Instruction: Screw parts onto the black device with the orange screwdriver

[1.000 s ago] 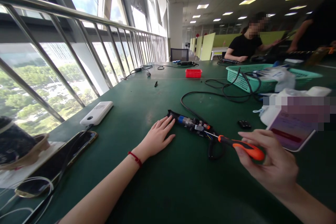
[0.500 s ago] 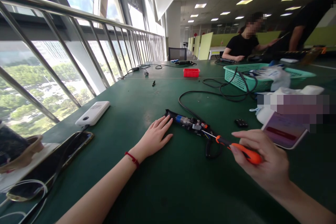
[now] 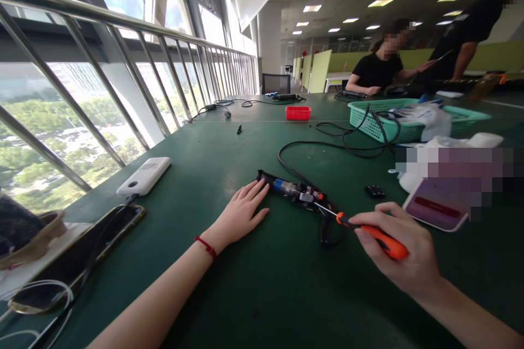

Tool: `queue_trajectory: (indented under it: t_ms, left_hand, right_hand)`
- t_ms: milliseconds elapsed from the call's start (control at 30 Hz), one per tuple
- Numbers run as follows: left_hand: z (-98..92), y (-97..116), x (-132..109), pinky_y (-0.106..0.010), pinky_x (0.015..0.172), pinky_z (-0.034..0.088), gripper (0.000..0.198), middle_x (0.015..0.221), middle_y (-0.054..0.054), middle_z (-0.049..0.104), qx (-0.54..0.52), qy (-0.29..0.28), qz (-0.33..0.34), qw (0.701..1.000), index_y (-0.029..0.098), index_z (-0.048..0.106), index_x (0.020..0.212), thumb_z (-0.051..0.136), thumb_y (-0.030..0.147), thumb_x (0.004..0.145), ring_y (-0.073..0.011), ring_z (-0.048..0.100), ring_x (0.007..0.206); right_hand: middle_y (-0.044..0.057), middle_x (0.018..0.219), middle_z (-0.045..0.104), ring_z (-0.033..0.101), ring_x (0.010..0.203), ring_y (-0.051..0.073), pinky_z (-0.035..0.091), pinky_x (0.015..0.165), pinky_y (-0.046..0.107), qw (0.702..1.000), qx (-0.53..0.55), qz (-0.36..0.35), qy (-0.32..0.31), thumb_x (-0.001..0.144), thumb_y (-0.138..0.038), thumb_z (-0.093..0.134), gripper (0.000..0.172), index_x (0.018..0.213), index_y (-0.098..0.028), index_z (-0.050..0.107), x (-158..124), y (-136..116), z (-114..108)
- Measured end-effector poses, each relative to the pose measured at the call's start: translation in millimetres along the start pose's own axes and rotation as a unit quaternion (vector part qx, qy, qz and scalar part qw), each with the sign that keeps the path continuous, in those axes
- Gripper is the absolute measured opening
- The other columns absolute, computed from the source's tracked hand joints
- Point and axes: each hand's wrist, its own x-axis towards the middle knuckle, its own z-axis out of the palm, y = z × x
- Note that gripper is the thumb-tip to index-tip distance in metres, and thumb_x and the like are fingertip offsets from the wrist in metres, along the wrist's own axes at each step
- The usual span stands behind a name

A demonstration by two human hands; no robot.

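Note:
An opened black corded device [image 3: 291, 190] lies on the green table, a blue-and-silver cylinder and coloured wires showing inside. My left hand [image 3: 241, 211] rests flat with its fingers spread, fingertips touching the device's far-left end. In my right hand [image 3: 403, 242] is an orange-and-black screwdriver [image 3: 382, 241], gripped by the handle between thumb and fingers. Its thin shaft slants up and left, the tip at the inner parts near the device's right end. Whether the tip sits in a screw is too small to tell. A black cable loops below that end.
A small black block [image 3: 375, 191] and a phone [image 3: 436, 204] lie to the right. Behind them stands a green basket [image 3: 368, 120] with cables and bags. A red tray [image 3: 298, 113] sits farther back. At left are a white power bank [image 3: 143, 175] and a dark phone [image 3: 82, 253]. Two people are beyond.
My right hand has shifted slightly left along the screwdriver, its fingers closer round the handle. The screwdriver's tip and my left hand stay in place. The standing person at the back has moved.

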Motion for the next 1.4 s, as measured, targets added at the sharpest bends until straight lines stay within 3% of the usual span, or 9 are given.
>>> queue_trajectory:
  t_ms: [167,333,567,1000,1200,1400]
  left_hand:
    - [-0.6,1.0,0.6,-0.044,0.112,0.022,0.059,0.151,-0.002,0.016,0.005,-0.007,-0.004,1.000,0.023,0.017,0.145,0.024,0.051,0.093,-0.0241,0.016,0.138]
    - [-2.4,2.7,1.2,-0.044,0.113,0.021,0.058,0.151,-0.003,0.017,0.010,-0.008,-0.007,1.000,0.021,0.019,0.144,0.026,0.049,0.094,-0.0244,0.017,0.138]
    - [0.0,0.6,1.1,-0.044,0.112,0.022,0.059,0.151,-0.003,0.017,0.009,-0.005,-0.002,1.000,0.023,0.018,0.145,0.026,0.050,0.093,-0.0240,0.017,0.138]
    - [1.7,-0.2,1.4,-0.043,0.112,0.022,0.058,0.151,-0.002,0.016,0.011,0.002,0.002,1.000,0.024,0.017,0.145,0.025,0.050,0.094,-0.0243,0.017,0.138]
    - [0.5,0.7,1.6,-0.043,0.113,0.021,0.059,0.151,-0.002,0.016,0.013,-0.006,-0.003,1.000,0.022,0.017,0.145,0.024,0.050,0.094,-0.0242,0.016,0.138]
    - [-0.4,1.2,2.5,-0.044,0.112,0.022,0.059,0.151,-0.002,0.016,0.012,-0.007,-0.003,1.000,0.022,0.017,0.145,0.025,0.050,0.094,-0.0242,0.017,0.138]
  right_hand:
    - [0.000,0.069,0.064,0.057,0.058,0.013,0.049,0.063,0.035,1.000,0.011,-0.026,-0.002,0.074,-0.011,0.056,0.022,0.094,-0.019,0.057,-4.9,0.1,-0.1]
    - [-0.001,0.065,0.059,0.054,0.055,0.012,0.048,0.062,0.035,0.996,0.043,-0.072,-0.015,0.072,-0.008,0.055,0.022,0.091,-0.018,0.058,-4.5,-3.6,-1.3]
    - [0.003,0.069,0.058,0.053,0.064,0.014,0.047,0.058,0.031,0.999,0.017,-0.028,0.001,0.075,-0.008,0.057,0.019,0.092,-0.016,0.058,-3.0,0.6,0.8]
    - [0.002,0.070,0.058,0.053,0.066,0.014,0.048,0.059,0.029,1.000,0.016,-0.024,-0.007,0.077,-0.010,0.057,0.018,0.093,-0.018,0.059,-4.6,1.7,1.6]
    - [0.002,0.075,0.063,0.057,0.065,0.013,0.048,0.058,0.026,0.999,0.027,0.022,-0.026,0.084,-0.020,0.051,0.013,0.095,-0.019,0.058,-3.2,4.1,0.5]
    - [0.002,0.076,0.062,0.058,0.059,0.011,0.047,0.051,0.022,0.997,0.035,0.062,-0.023,0.087,-0.021,0.042,0.020,0.103,-0.020,0.055,-5.9,3.0,-0.5]
